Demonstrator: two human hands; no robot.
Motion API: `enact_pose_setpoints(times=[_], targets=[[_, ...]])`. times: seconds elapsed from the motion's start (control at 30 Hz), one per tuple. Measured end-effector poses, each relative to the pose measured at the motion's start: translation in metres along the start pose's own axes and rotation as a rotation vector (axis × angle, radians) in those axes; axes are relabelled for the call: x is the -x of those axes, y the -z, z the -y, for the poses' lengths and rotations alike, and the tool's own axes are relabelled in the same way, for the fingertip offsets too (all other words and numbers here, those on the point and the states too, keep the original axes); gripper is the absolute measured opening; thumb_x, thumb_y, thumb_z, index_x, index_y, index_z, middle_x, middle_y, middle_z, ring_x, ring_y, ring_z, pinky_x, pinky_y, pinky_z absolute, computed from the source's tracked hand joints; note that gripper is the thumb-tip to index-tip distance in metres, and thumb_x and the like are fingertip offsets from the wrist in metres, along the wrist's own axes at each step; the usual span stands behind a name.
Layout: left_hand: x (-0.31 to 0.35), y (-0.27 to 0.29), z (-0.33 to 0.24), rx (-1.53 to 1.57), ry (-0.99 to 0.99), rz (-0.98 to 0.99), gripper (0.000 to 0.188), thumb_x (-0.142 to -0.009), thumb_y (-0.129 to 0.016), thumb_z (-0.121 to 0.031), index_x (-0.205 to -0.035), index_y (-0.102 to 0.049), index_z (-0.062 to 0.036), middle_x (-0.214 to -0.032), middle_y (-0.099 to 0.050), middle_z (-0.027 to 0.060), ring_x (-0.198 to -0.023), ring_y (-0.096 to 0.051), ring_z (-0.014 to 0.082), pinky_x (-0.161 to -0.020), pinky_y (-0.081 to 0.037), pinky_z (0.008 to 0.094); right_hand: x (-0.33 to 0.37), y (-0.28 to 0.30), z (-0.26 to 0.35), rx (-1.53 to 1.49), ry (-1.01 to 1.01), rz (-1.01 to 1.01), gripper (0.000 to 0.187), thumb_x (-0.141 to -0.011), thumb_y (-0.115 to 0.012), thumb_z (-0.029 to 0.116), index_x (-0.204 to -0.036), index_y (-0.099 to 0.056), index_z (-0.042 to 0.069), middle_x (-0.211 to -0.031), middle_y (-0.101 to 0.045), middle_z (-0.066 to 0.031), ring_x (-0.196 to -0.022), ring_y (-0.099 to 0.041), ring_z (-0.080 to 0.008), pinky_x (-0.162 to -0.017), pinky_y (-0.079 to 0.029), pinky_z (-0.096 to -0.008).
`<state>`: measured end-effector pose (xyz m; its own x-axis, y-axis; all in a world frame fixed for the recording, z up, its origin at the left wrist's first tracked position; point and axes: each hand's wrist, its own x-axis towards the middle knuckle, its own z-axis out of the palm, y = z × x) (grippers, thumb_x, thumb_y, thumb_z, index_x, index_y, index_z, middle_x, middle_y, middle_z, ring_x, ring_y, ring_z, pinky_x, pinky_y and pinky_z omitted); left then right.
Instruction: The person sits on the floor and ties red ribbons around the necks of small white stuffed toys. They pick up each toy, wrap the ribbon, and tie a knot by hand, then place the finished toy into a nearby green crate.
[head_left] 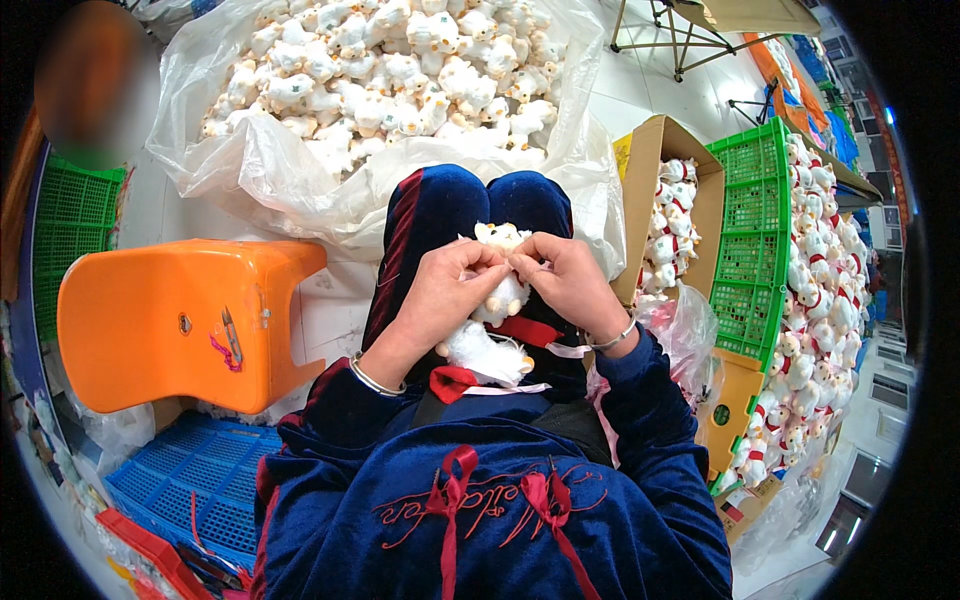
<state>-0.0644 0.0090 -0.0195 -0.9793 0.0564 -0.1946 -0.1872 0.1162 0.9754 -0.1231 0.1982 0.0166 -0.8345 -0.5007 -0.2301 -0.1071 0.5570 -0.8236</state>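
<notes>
A small white plush toy (508,297) is held upright over my lap, its head with yellowish ears pointing away from me. My left hand (445,287) pinches thumb and fingers together at the toy's neck. From the other side my right hand (572,280) pinches at the same spot, the fingertips of both hands almost meeting. Whether a thin ribbon or thread lies between them is hidden. Closer to me, a second white plush toy (485,352) lies on its side on my lap. Next to it are a red cloth piece (453,384) and another red cloth piece (527,330), with pale ribbon strips.
Ahead, a clear plastic sheet (250,150) holds a heap of white plush toys (400,75). An orange stool (170,290) with thread snips (232,335) stands left, above a blue crate (200,480). To the right are a cardboard box (640,190) and green crate (745,245) of red-collared toys.
</notes>
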Motion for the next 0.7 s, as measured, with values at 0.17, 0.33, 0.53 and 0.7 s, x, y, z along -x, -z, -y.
enact_pose_setpoints(times=[0.17,0.33,0.53,0.7], targets=[[-0.001,0.000,-0.002,-0.051,-0.055,-0.009,0.013,-0.090,-0.075,-0.011,-0.097,-0.075,-0.0009,-0.090,-0.066,0.0052,-0.080,-0.062,0.0113,-0.074,-0.050,0.0259,0.001,0.000,-0.005,-0.046,0.015,-0.012,0.018,-0.096,-0.068,0.016,-0.094,-0.070,-0.002,-0.074,-0.069,-0.0098,-0.066,-0.062,-0.0126,-0.061,-0.051,-0.0303],[0.000,-0.009,-0.006,-0.015,-0.092,-0.014,0.015,-0.090,-0.074,-0.009,-0.103,-0.077,-0.0034,-0.087,-0.062,0.0034,-0.079,-0.060,0.0114,-0.073,-0.049,0.0252,0.000,0.003,-0.008,-0.074,0.059,-0.016,0.017,-0.097,-0.067,0.014,-0.094,-0.070,-0.002,-0.073,-0.068,-0.0069,-0.066,-0.059,-0.0097,-0.061,-0.050,-0.0280],[0.001,-0.021,-0.005,0.066,-0.126,-0.077,0.015,-0.091,-0.072,-0.008,-0.104,-0.077,-0.0032,-0.088,-0.062,0.0037,-0.077,-0.060,0.0105,-0.073,-0.049,0.0239,0.002,0.002,-0.013,-0.229,0.004,-0.037,0.021,-0.100,-0.063,0.016,-0.089,-0.067,-0.001,-0.075,-0.066,-0.0003,-0.068,-0.056,-0.0069,-0.061,-0.047,-0.0256],[0.003,-0.030,0.005,0.128,-0.141,-0.166,0.012,-0.091,-0.073,-0.006,-0.101,-0.076,0.0002,-0.088,-0.064,0.0047,-0.073,-0.062,0.0099,-0.070,-0.051,0.0243,0.000,0.035,-0.007,-0.432,-0.171,-0.011,0.035,-0.108,-0.051,0.029,-0.093,-0.064,0.001,-0.079,-0.064,-0.0013,-0.072,-0.059,-0.0075,-0.065,-0.048,-0.0228]])
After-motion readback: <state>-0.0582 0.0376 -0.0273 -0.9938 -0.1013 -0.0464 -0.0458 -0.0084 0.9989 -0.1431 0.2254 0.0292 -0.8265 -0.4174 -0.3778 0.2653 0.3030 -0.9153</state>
